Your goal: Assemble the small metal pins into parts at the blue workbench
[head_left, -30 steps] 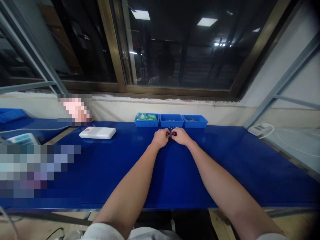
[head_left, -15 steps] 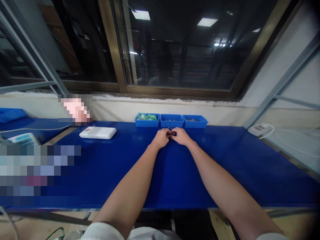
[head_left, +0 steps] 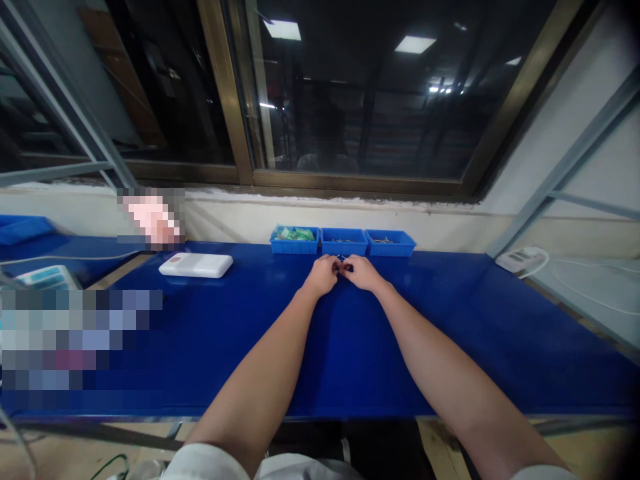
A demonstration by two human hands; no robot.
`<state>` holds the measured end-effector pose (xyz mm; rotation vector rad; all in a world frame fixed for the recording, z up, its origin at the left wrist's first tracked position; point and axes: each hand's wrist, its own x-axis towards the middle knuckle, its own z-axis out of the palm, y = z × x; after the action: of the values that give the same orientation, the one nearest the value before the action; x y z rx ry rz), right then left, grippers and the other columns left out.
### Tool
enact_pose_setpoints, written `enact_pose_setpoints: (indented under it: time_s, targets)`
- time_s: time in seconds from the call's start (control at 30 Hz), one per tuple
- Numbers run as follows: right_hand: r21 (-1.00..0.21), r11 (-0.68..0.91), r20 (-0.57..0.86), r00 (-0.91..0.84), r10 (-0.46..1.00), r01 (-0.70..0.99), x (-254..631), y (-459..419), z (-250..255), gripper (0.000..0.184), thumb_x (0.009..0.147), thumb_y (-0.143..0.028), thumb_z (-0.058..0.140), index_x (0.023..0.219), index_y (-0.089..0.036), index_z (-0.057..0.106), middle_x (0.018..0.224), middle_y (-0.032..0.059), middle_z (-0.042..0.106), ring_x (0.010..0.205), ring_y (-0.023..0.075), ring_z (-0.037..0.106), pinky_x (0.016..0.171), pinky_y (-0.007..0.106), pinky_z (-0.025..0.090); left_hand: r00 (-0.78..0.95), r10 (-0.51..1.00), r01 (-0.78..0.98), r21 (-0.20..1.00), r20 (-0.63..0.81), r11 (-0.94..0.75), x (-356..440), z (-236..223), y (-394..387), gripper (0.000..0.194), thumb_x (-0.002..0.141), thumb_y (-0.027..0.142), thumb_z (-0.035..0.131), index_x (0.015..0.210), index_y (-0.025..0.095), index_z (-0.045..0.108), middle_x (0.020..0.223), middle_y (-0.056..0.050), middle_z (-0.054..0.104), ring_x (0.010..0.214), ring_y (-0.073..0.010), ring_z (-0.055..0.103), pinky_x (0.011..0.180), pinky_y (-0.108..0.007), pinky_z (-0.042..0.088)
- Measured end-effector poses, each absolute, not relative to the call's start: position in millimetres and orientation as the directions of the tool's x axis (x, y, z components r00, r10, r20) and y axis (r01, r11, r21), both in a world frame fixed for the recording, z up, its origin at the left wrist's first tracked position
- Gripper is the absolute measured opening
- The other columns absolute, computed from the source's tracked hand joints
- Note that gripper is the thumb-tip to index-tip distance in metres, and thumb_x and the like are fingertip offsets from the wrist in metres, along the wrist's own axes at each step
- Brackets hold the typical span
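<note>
My left hand and my right hand meet over the far part of the blue table, fingertips almost touching. Both are closed in a pinch. Between them a thin, pale, metallic-looking piece pokes out past the fingers; it is too small to name, and the fingers hide most of it. Just behind the hands stand three blue bins in a row. The left bin holds green and clear plastic packets. Small thin metal pieces lie in the middle bin and in the right bin.
A white rounded box like a power bank lies to the left. Farther left are blurred-out items and another blue bin. At the right edge sits a white device with a cable. A window rises behind the table.
Both hands stay in the same place, with only slight finger movement around the small piece. The bins and the white box have not moved.
</note>
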<state>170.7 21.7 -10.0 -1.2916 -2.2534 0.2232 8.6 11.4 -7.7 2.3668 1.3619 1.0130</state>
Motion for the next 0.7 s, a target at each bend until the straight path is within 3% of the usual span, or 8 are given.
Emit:
enact_pose_setpoints:
  time_s: [0.2,0.33,0.53,0.7]
  targets:
    - [-0.363,0.523,0.395,-0.381,0.836,0.771,169.2,22.5,-11.6,0.010,0.083,-0.019,0.052,0.082,-0.018,0.062,0.082,0.0050,0.059,0.077,0.0155,0.055,0.071,0.027,0.041,0.332,0.813,0.658,0.500,0.478,-0.562,8.7,-10.2,12.7,0.026,0.071,0.001,0.054,0.089,0.016,0.064,0.090,-0.006,0.063,0.085,-0.0161,0.060,0.084,-0.028,0.049]
    - [-0.412,0.521,0.443,-0.335,0.832,0.748,167.8,22.5,-11.1,0.010,0.082,-0.018,0.050,0.081,-0.017,0.061,0.082,0.0048,0.059,0.076,0.0148,0.055,0.069,0.026,0.041,0.322,0.811,0.646,0.513,0.488,-0.565,8.5,-11.4,13.5,0.023,0.074,0.006,0.056,0.092,0.017,0.064,0.092,-0.005,0.064,0.085,-0.0155,0.061,0.084,-0.027,0.049]
    - [-0.629,0.477,0.409,-0.260,0.875,0.614,167.1,21.2,-8.7,0.011,0.081,-0.020,0.048,0.082,-0.018,0.059,0.077,0.0025,0.064,0.070,0.0139,0.058,0.067,0.027,0.044,0.292,0.809,0.653,0.512,0.510,-0.558,8.4,-11.0,13.7,0.015,0.079,0.012,0.055,0.090,0.018,0.064,0.087,-0.004,0.066,0.082,-0.0157,0.061,0.081,-0.027,0.049]
    - [-0.844,0.399,0.349,-0.196,0.916,0.360,166.5,22.9,-9.2,0.012,0.073,-0.026,0.053,0.082,-0.018,0.057,0.072,0.0014,0.063,0.063,0.0134,0.059,0.062,0.028,0.047,0.281,0.820,0.657,0.523,0.499,-0.543,8.5,-6.4,11.2,0.015,0.082,0.013,0.052,0.089,0.019,0.064,0.088,-0.004,0.067,0.084,-0.0158,0.062,0.082,-0.027,0.048]
